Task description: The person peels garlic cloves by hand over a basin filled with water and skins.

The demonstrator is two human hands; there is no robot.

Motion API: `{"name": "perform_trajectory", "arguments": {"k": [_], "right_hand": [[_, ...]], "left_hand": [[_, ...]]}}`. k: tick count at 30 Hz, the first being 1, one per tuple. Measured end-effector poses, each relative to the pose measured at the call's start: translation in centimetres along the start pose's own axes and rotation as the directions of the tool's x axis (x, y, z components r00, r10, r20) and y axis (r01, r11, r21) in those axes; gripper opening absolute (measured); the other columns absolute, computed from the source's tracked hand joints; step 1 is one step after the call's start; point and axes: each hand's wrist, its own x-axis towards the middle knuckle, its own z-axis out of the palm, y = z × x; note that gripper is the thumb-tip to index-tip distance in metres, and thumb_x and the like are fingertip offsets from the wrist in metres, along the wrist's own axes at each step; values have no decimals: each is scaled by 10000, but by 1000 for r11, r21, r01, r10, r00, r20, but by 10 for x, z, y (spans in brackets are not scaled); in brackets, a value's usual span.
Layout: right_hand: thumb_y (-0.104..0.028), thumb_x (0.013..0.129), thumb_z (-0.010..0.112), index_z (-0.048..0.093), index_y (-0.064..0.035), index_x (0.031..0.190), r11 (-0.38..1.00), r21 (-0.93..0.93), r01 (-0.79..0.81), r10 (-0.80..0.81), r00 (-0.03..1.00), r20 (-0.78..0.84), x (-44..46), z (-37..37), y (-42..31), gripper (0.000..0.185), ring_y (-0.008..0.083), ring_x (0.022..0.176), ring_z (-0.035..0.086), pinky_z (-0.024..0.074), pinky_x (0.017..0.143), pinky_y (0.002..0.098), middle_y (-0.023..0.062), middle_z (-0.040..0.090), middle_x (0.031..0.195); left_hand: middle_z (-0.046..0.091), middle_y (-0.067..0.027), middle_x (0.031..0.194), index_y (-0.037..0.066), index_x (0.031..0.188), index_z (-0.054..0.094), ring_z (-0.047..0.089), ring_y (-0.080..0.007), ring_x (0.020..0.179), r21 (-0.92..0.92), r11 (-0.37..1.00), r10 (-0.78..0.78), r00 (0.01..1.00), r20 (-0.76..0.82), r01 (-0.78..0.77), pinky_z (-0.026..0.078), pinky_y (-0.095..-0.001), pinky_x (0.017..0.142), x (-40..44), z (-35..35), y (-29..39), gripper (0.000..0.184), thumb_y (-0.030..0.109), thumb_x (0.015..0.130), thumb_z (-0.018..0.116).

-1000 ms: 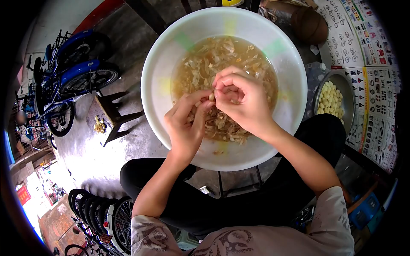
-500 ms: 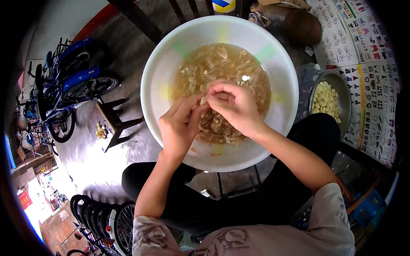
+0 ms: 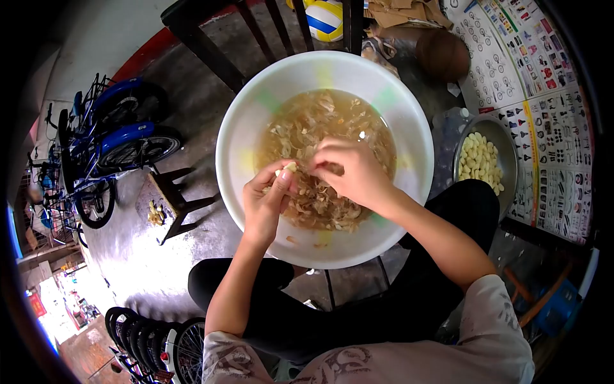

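A large white basin (image 3: 231, 137) holds brownish water with loose garlic skins (image 3: 320, 205) and some cloves in it. Over its left side, my left hand (image 3: 265, 198) pinches a pale garlic clove (image 3: 287, 168) between thumb and fingers. Just to the right, my right hand (image 3: 352, 169) is curled with its thumb and fingertips together, a small gap away from the clove. Whether a scrap of skin is in those fingertips I cannot make out. Peeled garlic cloves (image 3: 480, 160) fill part of a metal bowl (image 3: 510, 150) on the right.
Behind the basin stands a dark wooden chair (image 3: 217, 54), with a volleyball (image 3: 325, 20) and a brown ball (image 3: 442, 54) farther back. A small stool (image 3: 169, 192) is at the left, near blue-fendered bicycles (image 3: 128, 137). Printed sheets (image 3: 543, 128) lie at the right.
My hands have drawn apart. The left keeps the clove while the right has pulled away from it. The view has tilted, so the basin sits lower in the picture.
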Motion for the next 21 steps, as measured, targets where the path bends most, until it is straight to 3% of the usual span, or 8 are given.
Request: {"name": "perform_trajectory", "arguments": {"k": [1, 2, 3, 6, 7, 10, 13, 21], "right_hand": [[-20, 797, 707, 690, -43, 872, 968, -221, 115, -110, 993, 35, 0, -1, -2, 80, 233, 800, 686, 562, 721, 335, 79, 666, 834], [-18, 792, 703, 697, -38, 853, 968, -232, 92, -86, 996, 35, -2, 1, -5, 64, 278, 854, 671, 554, 742, 386, 90, 657, 955], [-18, 792, 703, 697, -38, 853, 968, -230, 98, -92, 995, 37, -2, 1, -9, 64, 278, 854, 671, 554, 742, 386, 90, 657, 955], [27, 809, 692, 703, -21, 902, 891, -344, 296, -347, 933, -97, 0, 5, -13, 105, 259, 1040, 625, 531, 801, 343, 105, 585, 1192], [27, 809, 692, 703, -21, 902, 890, -343, 300, -352, 931, -98, -2, 6, -12, 105, 259, 1040, 625, 531, 801, 343, 105, 585, 1192], [48, 816, 702, 683, -25, 1088, 990, -12, 143, -144, 987, -71, -4, 6, -13, 282, 237, 892, 674, 550, 761, 311, 109, 632, 1124], [5, 831, 700, 677, -31, 1075, 971, -36, 235, -237, 968, -79, -1, 9, -18, 248, 228, 821, 668, 536, 708, 325, 89, 646, 999], [-30, 789, 755, 720, -20, 899, 971, 36, 237, -235, 970, -58, 2, 2, -7, 116, 214, 774, 677, 535, 672, 316, 68, 674, 872]], "left_hand": [[598, 12, 755, 22, 1157, 663, 419, -22, 554, -42, 999, -24, 1000, 14, 24, 305, -182, 481, 0, -1, -1, 237, 179, 989, 605], [595, 14, 756, 25, 1163, 661, 417, -22, 556, -19, 999, -35, 999, 14, 35, 303, -180, 482, -1, 0, 0, 234, 174, 993, 599], [595, 14, 756, 25, 1163, 661, 417, -22, 556, -18, 999, -30, 999, 11, 30, 303, -180, 482, -1, 1, 0, 234, 174, 993, 599], [584, 15, 742, 22, 1160, 662, 406, -26, 552, -5, 1000, -9, 1000, -11, 9, 299, -184, 481, -2, 2, -1, 237, 179, 998, 591], [584, 15, 742, 22, 1160, 662, 406, -26, 552, -2, 1000, -4, 1000, -13, 4, 299, -184, 481, -2, 0, 1, 237, 179, 998, 591], [583, 11, 746, 22, 1156, 666, 407, -30, 556, -14, 1000, -2, 1000, 10, 2, 305, -188, 482, -2, 0, 1, 249, 201, 1010, 572], [548, 6, 773, 18, 1181, 643, 371, -29, 584, 9, 1000, -2, 998, 69, 1, 263, -186, 482, -4, 0, 0, 298, 248, 1029, 531], [577, -5, 728, 11, 1137, 679, 421, -40, 555, 136, 991, -10, 986, 168, -13, 318, -201, 477, -4, -2, 7, 281, 226, 1025, 538]]}}
